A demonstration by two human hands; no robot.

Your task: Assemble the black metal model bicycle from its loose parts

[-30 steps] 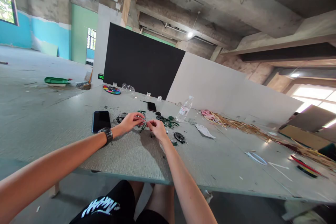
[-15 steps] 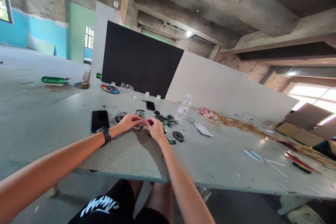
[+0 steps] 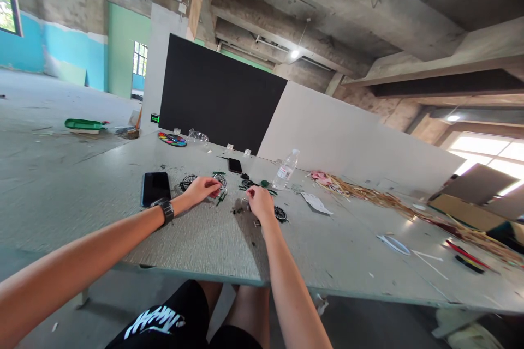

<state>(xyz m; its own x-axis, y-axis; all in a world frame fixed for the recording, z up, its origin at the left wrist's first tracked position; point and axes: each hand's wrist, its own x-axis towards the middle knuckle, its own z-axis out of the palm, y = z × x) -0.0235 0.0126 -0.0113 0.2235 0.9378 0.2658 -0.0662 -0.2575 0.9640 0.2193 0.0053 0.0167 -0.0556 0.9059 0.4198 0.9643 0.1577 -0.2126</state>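
Observation:
My left hand (image 3: pixel 203 188) pinches a slim green toy bicycle part (image 3: pixel 221 197). Just beyond its fingertips is a small spoked wheel (image 3: pixel 220 179); I cannot tell if wheel and part are joined. A dark spoked wheel (image 3: pixel 189 181) lies left of that hand. My right hand (image 3: pixel 260 201) is low over the table, fingers closed together; whatever they hold is too small to make out. Behind it are green toy bicycle frame parts (image 3: pixel 268 190), partly hidden. Another black wheel (image 3: pixel 280 214) rests right of its wrist, and small dark bits (image 3: pixel 236 210) lie to its left.
A phone (image 3: pixel 155 188) lies left on the table (image 3: pixel 188 245), with a second dark phone (image 3: pixel 234 165) farther back. A water bottle (image 3: pixel 285 170) and a paper sheet (image 3: pixel 316 203) are to the right. A paint palette (image 3: pixel 172 139) sits near the black panel (image 3: pixel 221 92).
My right hand has moved away from my left, rightward and slightly nearer, over the small parts. My left hand stays almost in place with the green part.

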